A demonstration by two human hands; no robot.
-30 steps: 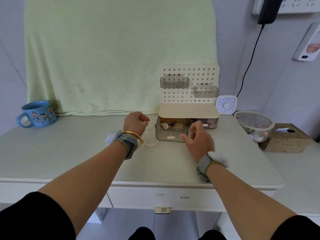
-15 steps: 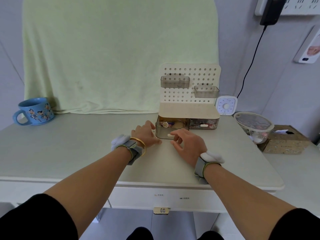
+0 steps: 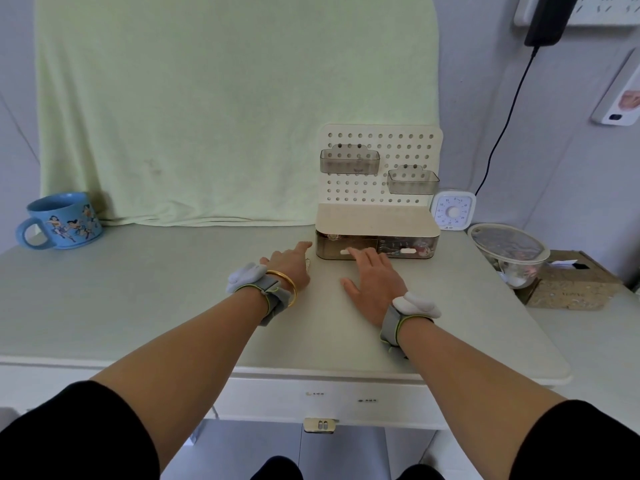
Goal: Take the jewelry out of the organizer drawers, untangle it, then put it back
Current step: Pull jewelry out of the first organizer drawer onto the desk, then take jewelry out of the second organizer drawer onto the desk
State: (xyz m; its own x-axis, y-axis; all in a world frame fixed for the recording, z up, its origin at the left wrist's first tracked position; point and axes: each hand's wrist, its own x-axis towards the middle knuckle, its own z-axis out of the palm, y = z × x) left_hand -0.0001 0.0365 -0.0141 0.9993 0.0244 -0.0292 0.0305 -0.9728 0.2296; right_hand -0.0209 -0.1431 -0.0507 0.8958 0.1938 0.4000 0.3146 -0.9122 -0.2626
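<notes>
A cream organizer (image 3: pixel 377 220) with a pegboard back stands on the white table (image 3: pixel 138 292). Its two smoky clear drawers sit flush in the base: the left drawer (image 3: pixel 332 249) and the right drawer (image 3: pixel 412 249), with jewelry showing dimly inside. My right hand (image 3: pixel 374 278) lies flat with straight fingers, fingertips against the left drawer's front. My left hand (image 3: pixel 289 266) rests on the table left of the organizer, index finger stretched toward its corner. A pale beaded piece (image 3: pixel 307 262) peeks out under that hand. A gold bangle (image 3: pixel 287 284) circles my left wrist.
A blue cartoon mug (image 3: pixel 60 221) stands at the far left. A white timer (image 3: pixel 452 211), a covered glass bowl (image 3: pixel 509 254) and a cork tissue box (image 3: pixel 571 282) sit to the right. A green towel (image 3: pixel 225 109) hangs behind.
The left drawer, pulled out a second ago, has slid back in flush under my right fingers. My left hand has dropped onto the table beside the organizer.
</notes>
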